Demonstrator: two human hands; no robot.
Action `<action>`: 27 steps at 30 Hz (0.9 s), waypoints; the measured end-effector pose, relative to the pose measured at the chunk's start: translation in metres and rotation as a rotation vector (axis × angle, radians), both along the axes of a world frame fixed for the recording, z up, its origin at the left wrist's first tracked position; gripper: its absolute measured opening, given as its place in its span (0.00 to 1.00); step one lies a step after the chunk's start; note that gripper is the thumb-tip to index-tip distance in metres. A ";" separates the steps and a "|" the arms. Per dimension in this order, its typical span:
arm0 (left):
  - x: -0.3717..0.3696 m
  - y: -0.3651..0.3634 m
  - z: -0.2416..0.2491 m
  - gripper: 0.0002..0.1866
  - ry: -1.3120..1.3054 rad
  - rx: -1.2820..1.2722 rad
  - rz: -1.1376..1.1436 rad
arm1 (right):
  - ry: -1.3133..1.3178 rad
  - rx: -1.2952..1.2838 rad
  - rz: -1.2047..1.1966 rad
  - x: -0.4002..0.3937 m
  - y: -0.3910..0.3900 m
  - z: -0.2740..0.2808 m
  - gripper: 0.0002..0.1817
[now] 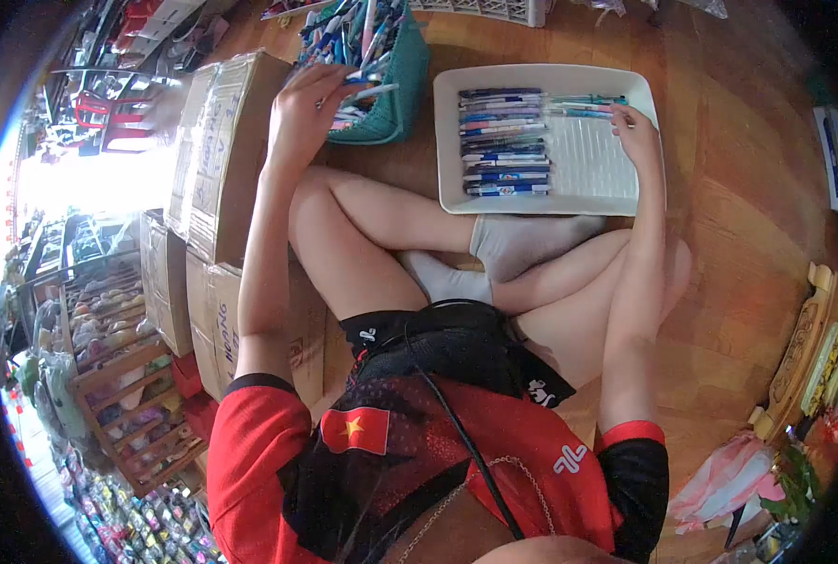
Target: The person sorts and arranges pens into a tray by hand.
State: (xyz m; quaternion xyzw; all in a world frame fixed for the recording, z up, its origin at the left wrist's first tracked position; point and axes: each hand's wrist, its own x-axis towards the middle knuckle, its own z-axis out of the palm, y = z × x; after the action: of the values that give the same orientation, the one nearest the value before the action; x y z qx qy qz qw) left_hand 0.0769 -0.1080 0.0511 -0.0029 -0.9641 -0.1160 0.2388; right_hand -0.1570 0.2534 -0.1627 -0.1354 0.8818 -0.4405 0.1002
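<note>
My left hand (pixel 310 101) is over the teal basket (pixel 408 80), its fingers closed around a white pen (pixel 374 91) that points to the right. Loose pens (pixel 348 38) in mixed colours fill the basket, some standing upright. On the right, my right hand (pixel 635 133) reaches over the side of the white tray (pixel 449 193). Its fingertips pinch the end of a light-coloured pen (pixel 584 113) lying in the tray. Above that pen lies a green pen (pixel 584 100). A column of pens (pixel 504 146), mostly blue and white, lies side by side in the tray's left half.
Cardboard boxes (pixel 214 155) are stacked left of the basket. A wooden rack (pixel 132 404) with packaged goods stands farther left. Carved wooden furniture (pixel 800 352) and a pink-white plastic bag (pixel 725 479) are at the right. My crossed legs (pixel 381 211) rest on the wooden floor (pixel 729 244).
</note>
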 end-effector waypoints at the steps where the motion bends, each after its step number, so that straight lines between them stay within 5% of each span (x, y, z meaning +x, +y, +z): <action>1: -0.004 0.013 0.007 0.07 0.029 0.118 -0.005 | 0.041 -0.004 -0.008 -0.002 0.000 -0.001 0.13; 5: -0.030 0.057 0.031 0.11 -0.299 0.468 -0.046 | -0.094 -0.293 0.075 0.008 -0.005 0.030 0.15; 13: -0.156 0.142 -0.099 0.16 -0.461 0.576 -0.370 | -0.476 -0.784 0.200 0.037 -0.024 0.067 0.16; 20: -0.193 0.173 -0.164 0.15 -0.498 0.539 -0.302 | -0.444 -0.524 -0.138 0.013 -0.013 0.027 0.14; 27: -0.177 0.163 -0.193 0.14 -0.476 0.483 -0.226 | -0.571 -0.604 -0.319 0.004 -0.010 -0.014 0.14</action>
State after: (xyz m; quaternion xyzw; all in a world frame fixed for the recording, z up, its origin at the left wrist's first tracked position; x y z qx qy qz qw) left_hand -0.1004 0.0552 -0.1417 -0.0257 -0.9311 -0.3636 -0.0129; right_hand -0.1533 0.2430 -0.1765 0.1061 0.6604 -0.7080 0.2266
